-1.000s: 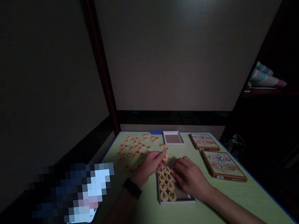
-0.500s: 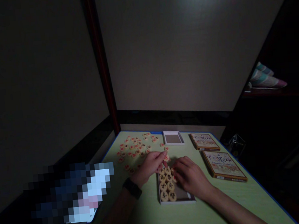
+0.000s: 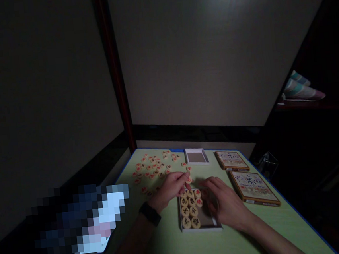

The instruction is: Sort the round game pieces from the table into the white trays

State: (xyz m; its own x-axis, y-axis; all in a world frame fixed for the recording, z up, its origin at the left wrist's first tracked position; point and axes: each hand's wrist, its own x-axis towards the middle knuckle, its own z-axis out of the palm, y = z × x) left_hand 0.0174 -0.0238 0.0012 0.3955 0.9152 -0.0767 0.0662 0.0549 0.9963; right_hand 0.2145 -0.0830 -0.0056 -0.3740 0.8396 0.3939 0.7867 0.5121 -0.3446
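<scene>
In the head view, the left hand (image 3: 175, 184) pinched a small, round, pale disc with a red character (image 3: 188, 179) between thumb and forefinger, just beyond the far edge of a shallow, rectangular box with white rims and a brown floor (image 3: 206, 218). That hold at the rim left most of the disc's face uncovered, and probably served to keep it ready near the box. The right hand (image 3: 222, 197) hung over the box's right side with its fingers bent; whether they pinched anything was hidden in shadow, so I could not tell.

Inside, pale discs with black characters (image 3: 193, 211) stood in two columns against the left wall, and two red-marked discs (image 3: 198, 202) lay beside their far end. Such close rows presumably saved room and kept the characters readable. The box lay between the hands on a green table with a blue edge (image 3: 217, 250), seemingly for easy reach from both sides.

Loose red- and black-marked discs (image 3: 153, 167) were spread at the far left. Two flat boxes with pale printed lids and brown sides (image 3: 253, 186) lay to the right, perhaps to leave the middle free for handling.
</scene>
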